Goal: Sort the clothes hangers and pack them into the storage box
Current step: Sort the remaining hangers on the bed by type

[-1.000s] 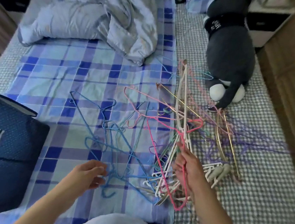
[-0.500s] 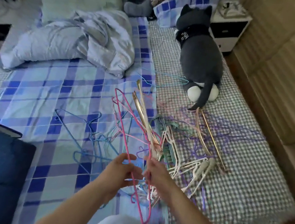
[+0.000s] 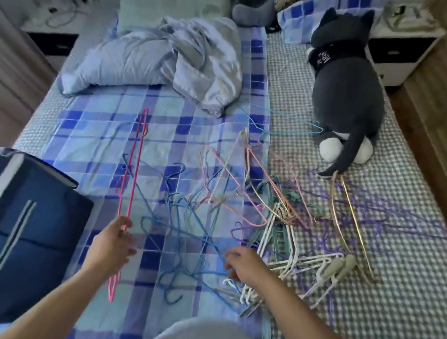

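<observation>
The sorting looks barely begun, judging by how much is spread over the bed (image 3: 166, 123). The left hand (image 3: 113, 243) pinches a pink wire hanger (image 3: 132, 181), held edge-on and upright, just beside the dark blue storage box (image 3: 23, 233) that stands open at the bed's left edge. Pale shapes show inside the box at the far left, possibly hangers already packed, though they are too blurred to be sure. The right hand (image 3: 245, 265) reaches with loosely curled fingers into the tangle of blue wire hangers (image 3: 182, 231); whether it grips one I cannot tell. Still loose on the bed are those blue ones, a heap of white plastic hangers (image 3: 285, 249) just right of that hand, pale pink hangers (image 3: 231, 187) beyond, purple hangers (image 3: 356, 218) strewn on the checked sheet, and gold hangers (image 3: 350, 217) near the plush cat (image 3: 345, 94). The colours overlap and interlock, so most of the separating, and nearly all of the packing, appears left to do.
</observation>
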A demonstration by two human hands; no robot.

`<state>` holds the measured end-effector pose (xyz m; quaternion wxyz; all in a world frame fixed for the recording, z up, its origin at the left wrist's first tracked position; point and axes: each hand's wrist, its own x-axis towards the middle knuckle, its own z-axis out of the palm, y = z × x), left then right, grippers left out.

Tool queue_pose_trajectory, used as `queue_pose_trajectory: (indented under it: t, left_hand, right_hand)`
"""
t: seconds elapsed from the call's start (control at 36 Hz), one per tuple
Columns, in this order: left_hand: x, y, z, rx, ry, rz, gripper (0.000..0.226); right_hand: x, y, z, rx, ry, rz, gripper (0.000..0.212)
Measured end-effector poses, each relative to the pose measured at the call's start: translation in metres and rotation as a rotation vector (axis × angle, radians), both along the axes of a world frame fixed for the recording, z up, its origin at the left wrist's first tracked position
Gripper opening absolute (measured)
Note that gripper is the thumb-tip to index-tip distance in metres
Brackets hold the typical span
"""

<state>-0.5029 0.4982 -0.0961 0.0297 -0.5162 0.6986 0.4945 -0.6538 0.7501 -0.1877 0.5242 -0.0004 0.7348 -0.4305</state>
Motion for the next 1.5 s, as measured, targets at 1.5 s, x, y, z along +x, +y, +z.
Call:
queue_pose_trajectory:
  t: [1.5]
  left_hand:
    - [0.102, 0.039, -0.039, -0.154, -0.332, 0.137, 0.031]
  right_hand:
    - [-0.05, -0.083, -0.046, 0.233, 0.379, 0.542, 0.054]
